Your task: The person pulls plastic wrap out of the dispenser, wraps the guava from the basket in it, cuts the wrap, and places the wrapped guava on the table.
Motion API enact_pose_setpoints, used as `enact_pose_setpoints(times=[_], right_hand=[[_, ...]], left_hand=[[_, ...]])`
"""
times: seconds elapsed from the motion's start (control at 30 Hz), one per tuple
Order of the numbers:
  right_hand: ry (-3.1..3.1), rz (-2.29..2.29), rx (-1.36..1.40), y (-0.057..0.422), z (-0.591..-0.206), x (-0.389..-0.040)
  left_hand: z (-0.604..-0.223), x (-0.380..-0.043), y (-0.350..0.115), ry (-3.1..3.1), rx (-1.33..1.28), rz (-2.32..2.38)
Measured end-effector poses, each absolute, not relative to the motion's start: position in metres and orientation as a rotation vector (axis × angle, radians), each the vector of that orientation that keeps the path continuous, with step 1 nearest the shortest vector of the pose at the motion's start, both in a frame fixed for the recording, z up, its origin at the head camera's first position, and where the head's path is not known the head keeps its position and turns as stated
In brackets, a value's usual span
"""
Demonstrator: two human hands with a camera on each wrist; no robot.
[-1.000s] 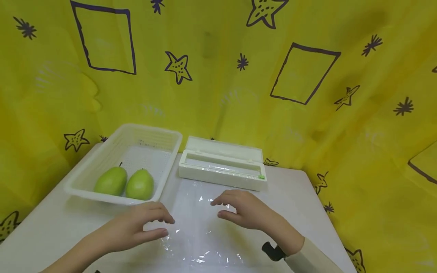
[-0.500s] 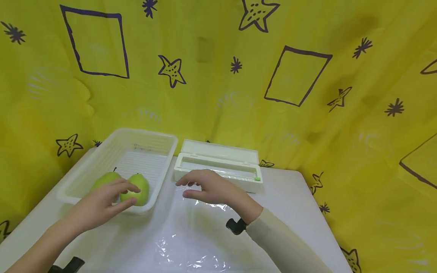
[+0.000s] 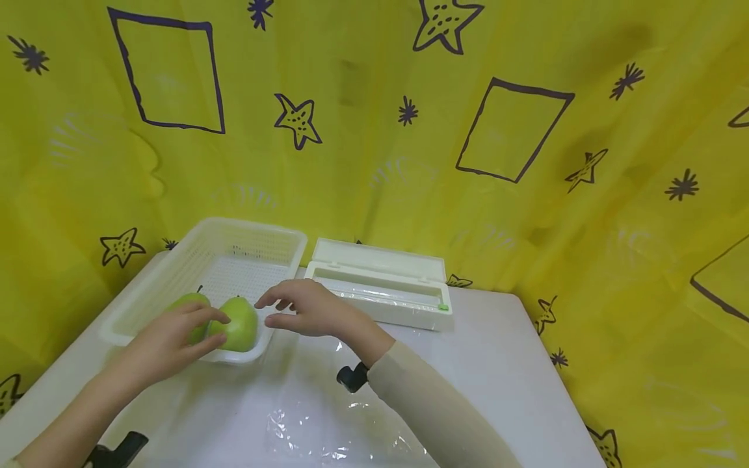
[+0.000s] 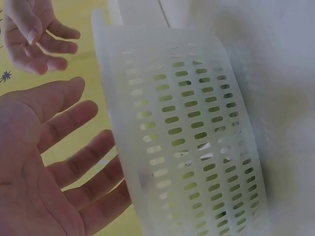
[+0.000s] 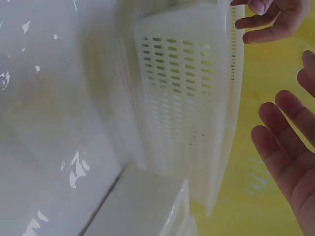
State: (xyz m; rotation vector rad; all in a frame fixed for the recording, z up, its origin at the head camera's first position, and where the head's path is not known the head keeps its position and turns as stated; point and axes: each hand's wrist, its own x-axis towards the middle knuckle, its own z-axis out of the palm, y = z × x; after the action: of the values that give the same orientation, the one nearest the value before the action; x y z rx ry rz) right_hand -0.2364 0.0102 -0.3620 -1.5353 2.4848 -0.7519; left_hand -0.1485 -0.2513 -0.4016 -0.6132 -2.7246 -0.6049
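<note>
Two green pears, one on the right [image 3: 241, 330] and one on the left [image 3: 188, 300], lie in a white slotted plastic basket [image 3: 248, 270]. Over the basket's front rim reaches my left hand [image 3: 170, 341], hiding part of the left pear. Its fingers are spread and loosely bent, holding nothing. My right hand [image 3: 310, 309] hovers at the basket's right edge, beside the right pear, with fingers relaxed. In the left wrist view, the left hand [image 4: 54, 167] is near the basket's slotted wall [image 4: 182, 113]. The right wrist view shows the right hand's fingers [image 5: 280, 132] apart from the basket.
A white cling film dispenser [image 3: 380, 309] with a raised lid [image 3: 380, 257] and a green slider [image 3: 443, 307] stands behind, right of the basket. Clear cling film [image 3: 316, 416] runs from it over the white table [image 3: 497, 364]. A yellow patterned curtain [image 3: 363, 162] surrounds the table.
Both hands have moved left from above the cling film to the basket. My left hand reached the pears first; my right hand has since crossed past the dispenser to the basket's edge.
</note>
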Motion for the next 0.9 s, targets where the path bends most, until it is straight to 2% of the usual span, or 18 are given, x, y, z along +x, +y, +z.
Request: enact_pose_setpoints(times=[0.3,0.67,0.9], right_hand=[[2.551,-0.612,-1.455,-0.022,-0.380,-0.245],[2.686,-0.050,-1.438,-0.065,-0.401,-0.253],[2.695,-0.015,-1.281,-0.086,-0.405,-0.254]], left_hand=[[-0.409,-0.156,-0.248,-2.737,-0.654,-0.644],[-0.409,-0.167,-0.243,-2.856,-0.552,-0.616],[-0.412,-0.172,-0.245,-2.893,-0.530,-0.662]])
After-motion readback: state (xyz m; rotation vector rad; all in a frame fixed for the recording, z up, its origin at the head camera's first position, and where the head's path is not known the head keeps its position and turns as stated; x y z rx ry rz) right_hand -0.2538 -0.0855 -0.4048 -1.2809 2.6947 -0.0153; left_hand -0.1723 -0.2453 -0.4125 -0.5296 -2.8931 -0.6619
